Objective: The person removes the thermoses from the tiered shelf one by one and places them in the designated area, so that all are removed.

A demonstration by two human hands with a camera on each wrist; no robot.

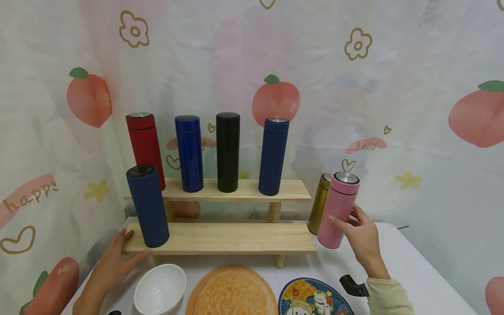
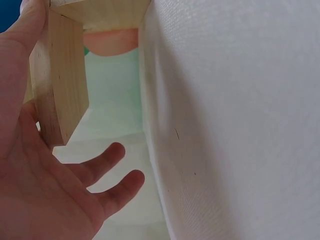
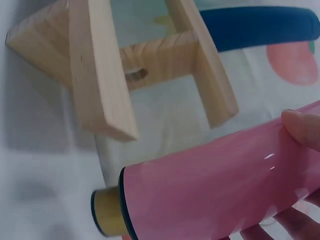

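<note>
— Fingers first: on the left hand (image 1: 114, 262) they lie straight and relaxed, resting against the left end of the pale two-step wooden shelf (image 1: 236, 238) and gripping nothing. Just above them stands a matte navy cylindrical flask (image 1: 147, 205), on the lower step.

— And the upper step?

— Red, glossy blue, black and navy flasks stand there, all upright. On the white tabletop (image 1: 413, 262) in front sit a white ceramic bowl (image 1: 160, 288) and two round printed mats.

— And the other hand?

— The right hand (image 1: 364, 238) has its fingers (image 1: 339, 224) wrapped round the glossy pink cylindrical steel-capped flask (image 1: 338, 210), which stands on the tabletop just right of the shelf. A gold flask (image 1: 319, 203) stands close behind it, perhaps touching.

— How will it handle?

— Rigid and smooth, so likely slippery. Its weight depends on the fill, which I can't see. Mid-body, where the fingers sit, looks the surest hold.
</note>
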